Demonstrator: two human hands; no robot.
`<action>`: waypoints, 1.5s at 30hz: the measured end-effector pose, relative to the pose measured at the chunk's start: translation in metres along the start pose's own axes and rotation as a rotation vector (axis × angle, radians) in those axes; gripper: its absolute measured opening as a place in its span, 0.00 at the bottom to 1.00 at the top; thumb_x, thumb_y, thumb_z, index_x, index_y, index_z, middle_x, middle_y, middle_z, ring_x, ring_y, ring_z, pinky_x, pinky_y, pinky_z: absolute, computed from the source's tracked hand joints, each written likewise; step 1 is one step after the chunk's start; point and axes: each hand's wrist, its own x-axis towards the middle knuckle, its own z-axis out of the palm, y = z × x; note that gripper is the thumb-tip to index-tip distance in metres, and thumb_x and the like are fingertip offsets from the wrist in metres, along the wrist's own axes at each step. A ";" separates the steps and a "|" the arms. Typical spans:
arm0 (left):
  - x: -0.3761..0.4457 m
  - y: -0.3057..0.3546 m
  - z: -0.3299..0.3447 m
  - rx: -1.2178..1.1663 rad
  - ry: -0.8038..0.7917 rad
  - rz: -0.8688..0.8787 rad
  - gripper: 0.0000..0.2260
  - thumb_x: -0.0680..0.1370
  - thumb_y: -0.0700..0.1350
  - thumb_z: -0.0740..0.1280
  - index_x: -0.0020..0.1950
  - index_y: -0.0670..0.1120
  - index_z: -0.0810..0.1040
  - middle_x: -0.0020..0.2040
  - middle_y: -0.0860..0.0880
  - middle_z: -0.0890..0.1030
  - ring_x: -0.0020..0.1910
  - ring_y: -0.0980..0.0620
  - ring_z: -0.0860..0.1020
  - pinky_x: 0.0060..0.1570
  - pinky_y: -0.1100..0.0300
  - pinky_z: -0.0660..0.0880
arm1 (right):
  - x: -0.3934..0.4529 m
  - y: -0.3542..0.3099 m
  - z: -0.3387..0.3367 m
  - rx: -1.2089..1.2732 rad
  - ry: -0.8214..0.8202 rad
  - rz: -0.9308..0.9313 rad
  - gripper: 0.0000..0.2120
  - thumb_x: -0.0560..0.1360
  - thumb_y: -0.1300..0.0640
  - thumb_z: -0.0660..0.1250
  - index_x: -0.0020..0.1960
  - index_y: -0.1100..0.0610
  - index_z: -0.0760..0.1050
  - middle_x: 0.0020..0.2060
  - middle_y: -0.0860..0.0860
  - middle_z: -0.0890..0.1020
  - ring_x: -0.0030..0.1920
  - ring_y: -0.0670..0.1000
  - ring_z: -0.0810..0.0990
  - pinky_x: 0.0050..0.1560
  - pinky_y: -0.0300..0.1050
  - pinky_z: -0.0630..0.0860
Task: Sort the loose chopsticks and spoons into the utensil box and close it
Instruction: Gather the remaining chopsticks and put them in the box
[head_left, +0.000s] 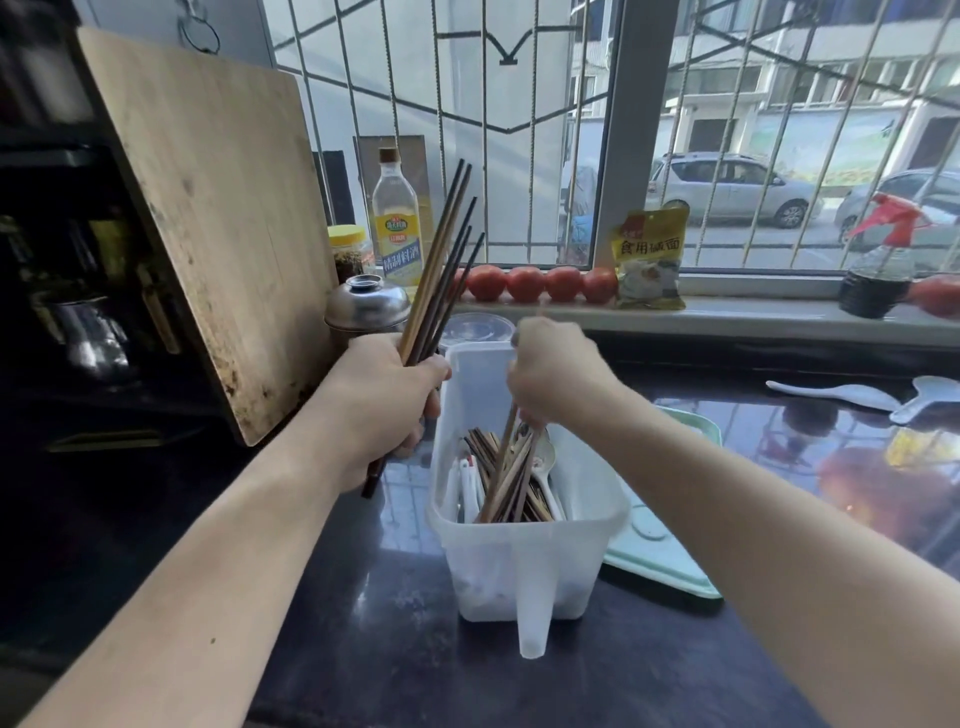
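Translucent white plastic forms the utensil box (524, 561), which stands on the dark glossy desk (363, 623) near its front edge, its spout-like handle toward the viewer. Inside it, brown and dark chopsticks (506, 486) stand mixed with pale spoons (545, 467). The right hand (558, 376) reaches into the box from above, its grip curled round the upper ends of several chopsticks there. The left hand (387, 402), just left of the box, has its grip pressed round a loose bundle of dark and light chopsticks (441, 270) that fans upward toward the window. A pale green lid (670, 561) lies flat on the desk, touching the box's right side. Two white rice paddles (852, 397) rest well apart at the far right. Judged from this, the step in hand is gathering chopsticks into one side of the box; it goes best if the tips are aligned and lowered together, the spoons kept to their own side, and nothing left projecting above the rim so the lid can seat. Beyond stand a wooden cutting board (208, 218), a bottle of cooking wine (396, 223) and tomatoes (530, 283) on the sill.
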 end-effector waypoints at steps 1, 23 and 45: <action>-0.001 0.001 0.002 -0.014 -0.019 -0.007 0.08 0.84 0.43 0.63 0.53 0.39 0.78 0.31 0.46 0.72 0.22 0.53 0.65 0.20 0.63 0.62 | -0.003 -0.001 0.004 -0.037 -0.089 0.008 0.07 0.77 0.65 0.61 0.41 0.60 0.73 0.37 0.57 0.80 0.40 0.58 0.84 0.41 0.49 0.82; 0.010 -0.003 -0.004 0.213 0.095 0.070 0.07 0.84 0.42 0.63 0.49 0.42 0.77 0.30 0.47 0.82 0.21 0.52 0.75 0.22 0.61 0.69 | 0.005 0.027 -0.045 0.744 0.312 0.095 0.13 0.81 0.58 0.67 0.61 0.63 0.70 0.42 0.60 0.81 0.28 0.51 0.83 0.30 0.46 0.83; -0.003 -0.002 0.006 -0.117 -0.073 0.051 0.04 0.84 0.42 0.65 0.51 0.42 0.73 0.34 0.44 0.79 0.22 0.52 0.71 0.20 0.61 0.65 | 0.004 0.004 -0.020 0.296 -0.181 0.040 0.13 0.82 0.61 0.62 0.45 0.66 0.80 0.31 0.58 0.85 0.26 0.52 0.82 0.28 0.43 0.81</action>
